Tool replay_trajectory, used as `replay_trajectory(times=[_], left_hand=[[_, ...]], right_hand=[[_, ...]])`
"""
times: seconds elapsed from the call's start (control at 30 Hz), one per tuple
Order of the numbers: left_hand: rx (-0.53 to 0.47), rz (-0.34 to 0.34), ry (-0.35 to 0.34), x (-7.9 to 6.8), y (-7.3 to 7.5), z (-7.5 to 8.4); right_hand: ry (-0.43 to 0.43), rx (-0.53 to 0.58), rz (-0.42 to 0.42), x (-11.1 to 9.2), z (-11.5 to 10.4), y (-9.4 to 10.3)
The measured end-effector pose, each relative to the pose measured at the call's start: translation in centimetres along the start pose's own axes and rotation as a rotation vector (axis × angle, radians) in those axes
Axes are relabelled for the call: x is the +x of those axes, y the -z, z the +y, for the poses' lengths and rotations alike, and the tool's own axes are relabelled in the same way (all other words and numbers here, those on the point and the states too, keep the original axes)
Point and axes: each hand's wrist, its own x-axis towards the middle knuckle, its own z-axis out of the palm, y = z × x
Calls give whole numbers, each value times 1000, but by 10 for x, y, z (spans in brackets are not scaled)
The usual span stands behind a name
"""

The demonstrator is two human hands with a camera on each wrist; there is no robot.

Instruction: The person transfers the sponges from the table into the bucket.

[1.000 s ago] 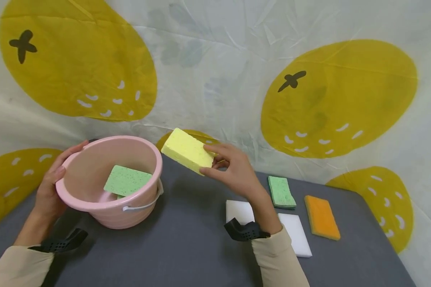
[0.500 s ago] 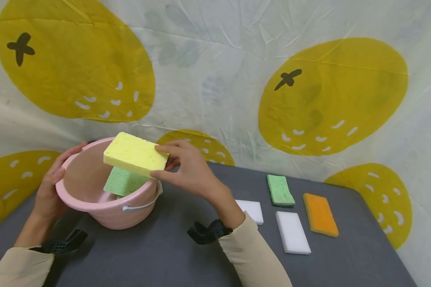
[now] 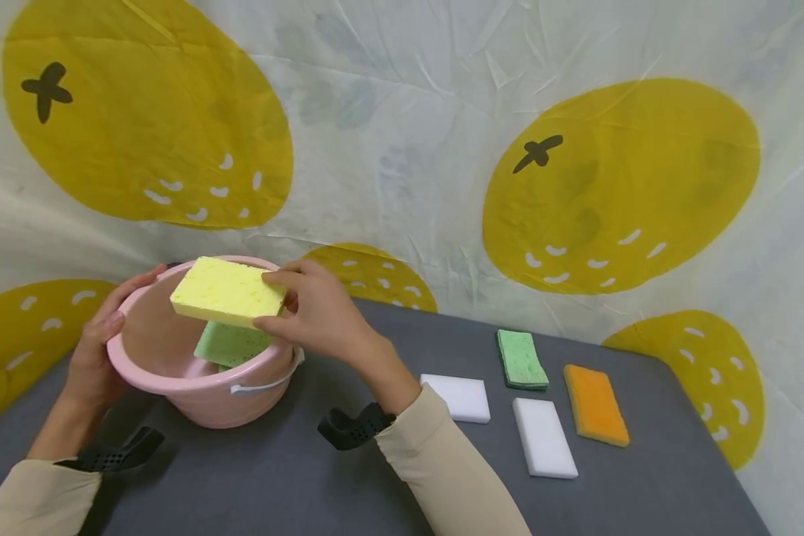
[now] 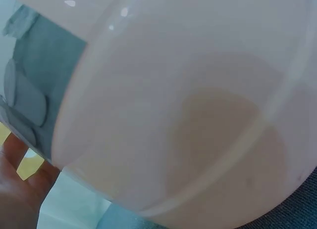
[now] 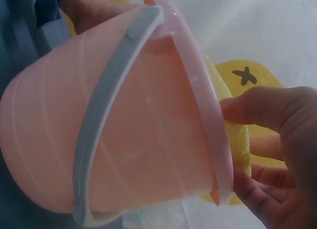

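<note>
A yellow sponge (image 3: 224, 290) is over the mouth of a pink bucket (image 3: 231, 406), and my right hand (image 3: 324, 309) pinches its right end between thumb and fingers. Part of a green sponge (image 3: 231, 344) shows inside the bucket, below the yellow one. On the left, my left hand (image 3: 94, 361) grips the bucket's rim, thumb on the near side. The right wrist view has the bucket's grey handle (image 5: 101, 110) hanging along its side, and the yellow sponge (image 5: 240, 145) peeking out past the rim. Pink bucket wall (image 4: 148, 90) fills most of the left wrist view.
To the right on the grey table (image 3: 241, 484) lie two white sponges, one sideways (image 3: 458, 398) and one lengthwise (image 3: 545, 438). Beyond them are a green sponge (image 3: 522, 359) and an orange sponge (image 3: 596, 406). A fruit-patterned cloth (image 3: 388, 149) hangs behind the table.
My right hand has carried the yellow sponge leftward, from right of the bucket to over its opening, slightly lower than half a second ago. The left hand has stayed on the rim.
</note>
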Motion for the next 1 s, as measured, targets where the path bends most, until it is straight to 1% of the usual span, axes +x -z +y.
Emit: replay_trajectory(times=[0.17,0.27,0.37,0.43,0.5,0.57,0.67,0.8,0.9,1.0], left_hand=[[11,-3,1,0,-1,0],[9,-5,-1,0,-1,1],[23,35,9,-1,-2,3],[19,48,11,-1,0,5],[13,48,5,-2,2,6],[-3,26,-11,-2,3,7],[-5,4,-13,-2,2,6],[13,15,11,0,-2,5],[25,36,25,1,-4,5],[23,30,23,3,-5,7]], right_hand=[[-3,-63,-46,3,-3,-2],[-20,-112,-77,6,-6,-4],[-34,-185,-110,10,-10,-7],[-34,-215,-134,14,-13,-10],[-28,-233,-155,19,-16,-13],[-19,-248,-174,21,-18,-17],[-19,-270,-183,24,-18,-21],[-19,-291,-171,26,-18,-25],[-21,-307,-165,28,-18,-27],[-43,-320,-170,30,-17,-26]])
